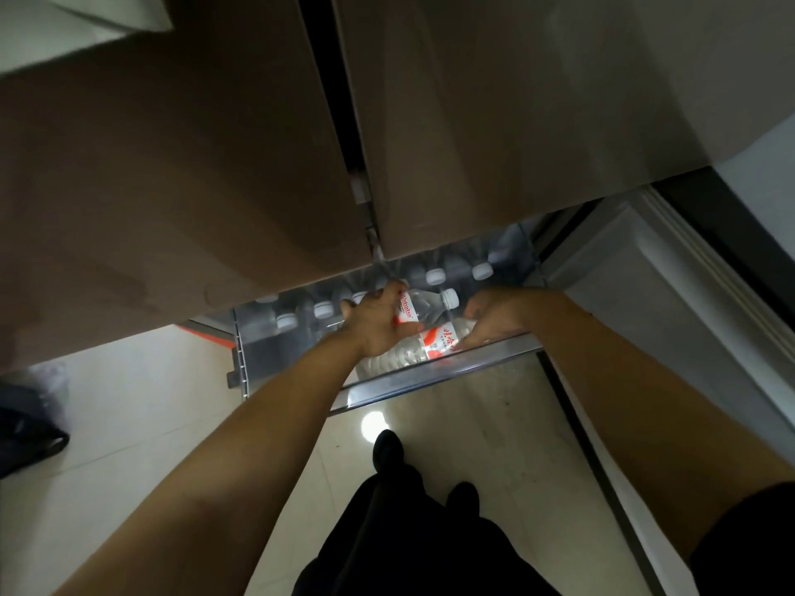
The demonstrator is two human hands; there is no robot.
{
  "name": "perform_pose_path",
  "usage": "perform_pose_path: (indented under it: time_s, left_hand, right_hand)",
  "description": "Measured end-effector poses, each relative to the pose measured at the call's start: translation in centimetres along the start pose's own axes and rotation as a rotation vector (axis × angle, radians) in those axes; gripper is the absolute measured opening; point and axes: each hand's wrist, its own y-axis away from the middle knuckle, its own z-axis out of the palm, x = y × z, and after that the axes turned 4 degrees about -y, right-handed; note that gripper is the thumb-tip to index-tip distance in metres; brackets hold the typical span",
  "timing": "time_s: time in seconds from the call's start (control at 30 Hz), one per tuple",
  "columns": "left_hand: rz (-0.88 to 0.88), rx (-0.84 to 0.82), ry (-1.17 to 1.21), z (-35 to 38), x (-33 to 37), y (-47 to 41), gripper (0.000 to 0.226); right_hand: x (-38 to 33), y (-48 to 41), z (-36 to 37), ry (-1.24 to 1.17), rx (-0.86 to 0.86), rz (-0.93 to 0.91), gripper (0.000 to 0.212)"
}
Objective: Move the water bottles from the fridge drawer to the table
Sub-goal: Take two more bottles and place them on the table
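The fridge drawer (pixel 434 382) is pulled out below two brown fridge doors. Several clear water bottles with white caps (pixel 435 276) stand upright in it. My left hand (pixel 377 326) grips one bottle (pixel 426 305) with a red and white label, tilted with its cap pointing right. My right hand (pixel 494 314) holds a second labelled bottle (pixel 436 342), lying low near the drawer's front rail. Both hands are inside the drawer, close together.
The brown fridge doors (pixel 193 165) overhang the back of the drawer. An open lower door panel (pixel 645 294) stands to the right. Pale tiled floor (pixel 142 402) lies left and below, with my dark trousers and shoes (pixel 387 449) in front of the drawer.
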Motion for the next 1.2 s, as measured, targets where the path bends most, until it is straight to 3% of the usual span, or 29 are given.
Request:
perform_pose_path:
  time_s: [0.13,0.27,0.4,0.5,0.6,0.73,0.9,1.2]
  left_hand:
    - [0.031,0.121,-0.050,-1.7,0.2,1.6,0.074]
    - [-0.028,0.365,-0.042,-4.0,-0.2,5.0,0.091]
    - [-0.080,0.461,0.225,-4.6,-2.0,9.0,0.071]
    - [-0.137,0.478,0.574,-4.1,-3.5,11.0,0.067]
    - [-0.173,0.551,0.704,-3.5,-4.4,12.7,0.067]
    - [-0.186,0.568,0.656,-2.4,-5.0,13.9,0.066]
    - [-0.183,0.657,0.609,-2.3,-4.6,13.9,0.065]
    - [0.002,0.924,0.676,-4.1,-0.7,22.2,0.069]
  right_hand:
    - [-0.7,3.1,-0.6,-0.143,0.152,-0.039,0.098]
    - [-2.8,6.8,-1.4,-0.064,0.445,-0.108,0.067]
    - [-5.4,8.9,-0.9,-0.008,0.714,-0.170,0.054]
    - [-7.2,8.4,1.4,-0.132,0.822,-0.249,0.063]
    - [-8.8,7.2,3.8,-0.245,0.833,-0.302,0.073]
    - [-10.3,6.1,5.8,-0.386,0.783,-0.236,0.083]
    - [-10.0,6.0,6.2,-0.531,0.714,-0.159,0.068]
    - [-9.6,12.4,6.9,-0.527,0.866,-0.563,0.070]
